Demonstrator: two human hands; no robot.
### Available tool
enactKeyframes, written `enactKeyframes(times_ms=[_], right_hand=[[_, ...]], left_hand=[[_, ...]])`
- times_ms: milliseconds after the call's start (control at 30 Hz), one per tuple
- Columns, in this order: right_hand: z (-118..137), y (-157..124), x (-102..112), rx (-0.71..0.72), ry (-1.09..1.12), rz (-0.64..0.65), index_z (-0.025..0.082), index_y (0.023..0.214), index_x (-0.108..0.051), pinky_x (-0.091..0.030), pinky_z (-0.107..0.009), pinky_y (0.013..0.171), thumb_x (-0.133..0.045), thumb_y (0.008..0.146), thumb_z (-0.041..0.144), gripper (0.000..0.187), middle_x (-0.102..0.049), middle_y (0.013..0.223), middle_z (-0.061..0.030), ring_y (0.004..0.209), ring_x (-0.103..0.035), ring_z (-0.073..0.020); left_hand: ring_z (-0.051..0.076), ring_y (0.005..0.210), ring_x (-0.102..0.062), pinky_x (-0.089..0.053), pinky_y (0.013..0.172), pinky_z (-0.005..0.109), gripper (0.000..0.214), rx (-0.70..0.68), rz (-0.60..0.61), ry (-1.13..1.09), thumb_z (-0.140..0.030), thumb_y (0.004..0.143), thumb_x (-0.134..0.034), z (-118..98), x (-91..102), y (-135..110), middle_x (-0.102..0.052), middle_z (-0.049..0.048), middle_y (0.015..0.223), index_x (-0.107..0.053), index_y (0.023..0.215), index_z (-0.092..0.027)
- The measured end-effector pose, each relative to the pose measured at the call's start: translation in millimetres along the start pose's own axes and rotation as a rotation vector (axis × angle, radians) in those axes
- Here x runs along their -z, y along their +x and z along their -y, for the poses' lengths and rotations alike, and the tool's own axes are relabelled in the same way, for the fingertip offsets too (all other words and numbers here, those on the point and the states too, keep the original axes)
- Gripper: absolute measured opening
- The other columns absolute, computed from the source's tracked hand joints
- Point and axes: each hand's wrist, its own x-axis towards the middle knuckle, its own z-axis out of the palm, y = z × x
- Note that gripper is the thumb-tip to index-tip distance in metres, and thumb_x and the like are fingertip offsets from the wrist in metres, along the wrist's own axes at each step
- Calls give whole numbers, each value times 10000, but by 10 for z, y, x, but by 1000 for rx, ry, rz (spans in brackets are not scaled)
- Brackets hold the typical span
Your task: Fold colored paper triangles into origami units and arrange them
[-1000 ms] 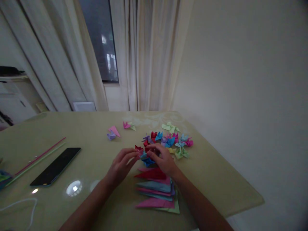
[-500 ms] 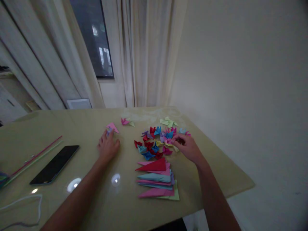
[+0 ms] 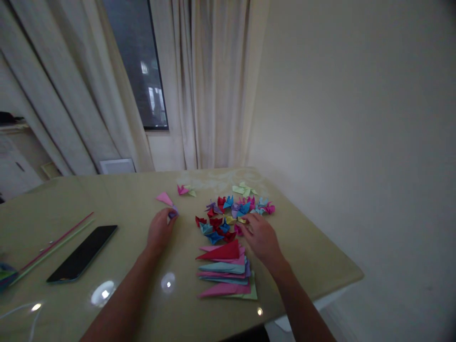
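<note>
My left hand (image 3: 160, 231) rests on the table with its fingers pinched on a small purple folded paper piece (image 3: 173, 213). A pink folded piece (image 3: 164, 198) lies just beyond it. My right hand (image 3: 261, 237) lies over the near edge of a heap of small coloured origami pieces (image 3: 231, 212), fingers curled onto them; what they grip is hidden. Below both hands sits a stack of folded paper triangles (image 3: 224, 270), red on top.
A dark phone (image 3: 82, 252) lies at the left, with two thin straws (image 3: 53, 241) beside it and a white cable (image 3: 21, 311) near the front corner. More folded pieces (image 3: 185, 191) lie toward the curtain. The table edge (image 3: 320, 294) runs close on the right.
My left hand has drawn the purple piece nearer, away from the pink one. My right hand has pulled back from the far right of the heap to its near edge.
</note>
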Motion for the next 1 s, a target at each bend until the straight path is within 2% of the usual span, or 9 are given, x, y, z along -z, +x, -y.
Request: enactKeyframes(times_ms=[100, 167, 267, 400, 500, 667, 800, 900, 1000], right_hand=[[313, 291, -213, 210, 257, 64, 235, 1105, -731, -510, -339, 885, -636, 1007, 328, 166, -731, 1078, -89, 986, -686, -235], [448, 417, -398, 243, 452, 94, 230, 1177, -714, -516, -337, 892, -636, 1011, 356, 222, -735, 1093, -79, 977, -691, -221], [503, 453, -629, 153, 703, 72, 215, 1242, -683, -529, -325, 868, -631, 1008, 399, 302, -740, 1067, -64, 942, -688, -208], [398, 345, -713, 69, 837, 100, 206, 1013, -710, -516, -286, 774, -623, 998, 433, 244, -709, 903, -20, 822, -651, -181], [291, 331, -678, 20, 888, 81, 206, 975, -711, -511, -284, 763, -658, 975, 431, 231, -696, 879, -10, 803, -643, -176], [211, 410, -644, 99, 956, 89, 220, 967, -758, -526, -325, 903, -651, 986, 456, 259, -724, 1024, -44, 981, -677, -199], [204, 423, -661, 124, 898, 95, 226, 949, -774, -530, -345, 944, -672, 969, 467, 262, -727, 1051, -56, 1030, -679, -209], [89, 468, -645, -13, 837, -44, 216, 979, -765, -544, -330, 844, -642, 970, 465, 278, -738, 958, -50, 893, -682, -201], [-161, 562, -564, -150, 757, -256, 201, 1010, -750, -541, -328, 781, -624, 952, 463, 296, -749, 933, -58, 820, -676, -204]], left_hand=[[243, 974, -723, -587, 907, 393, 166, -266, -154, -119, -316, 985, -581, -174, -5, -96, -772, 89, 1019, -680, 1058, -203], [225, 1029, -728, -591, 938, 382, 178, -503, -218, -178, -255, 996, -604, -337, 4, -157, -777, 90, 1072, -674, 1152, -210], [211, 1160, -701, -576, 1022, 384, 348, -793, -171, -238, -130, 994, -590, -588, 41, -257, -759, 105, 1210, -620, 1328, -222], [216, 1231, -666, -560, 1071, 392, 430, -940, -71, -280, -78, 993, -564, -829, 76, -369, -732, 130, 1270, -570, 1406, -196], [233, 1232, -662, -579, 1036, 393, 424, -875, -119, -347, -187, 987, -630, -903, 62, -406, -701, 145, 1296, -548, 1403, -210], [187, 1057, -709, -613, 917, 357, 340, -486, -96, -507, -217, 1055, -482, -900, 15, -411, -680, 122, 1222, -522, 1393, -216], [187, 1078, -701, -590, 950, 338, 320, -563, 2, -430, -199, 1034, -534, -885, -8, -374, -700, 86, 1192, -590, 1344, -254], [211, 1108, -685, -569, 986, 371, 273, -464, -54, -361, -223, 1036, -512, -782, 0, -305, -706, 92, 1175, -621, 1285, -239], [299, 1228, -627, -499, 1080, 510, 327, -175, -90, -120, -255, 1025, -469, -532, 35, -217, -670, 149, 1313, -625, 1307, -202]])
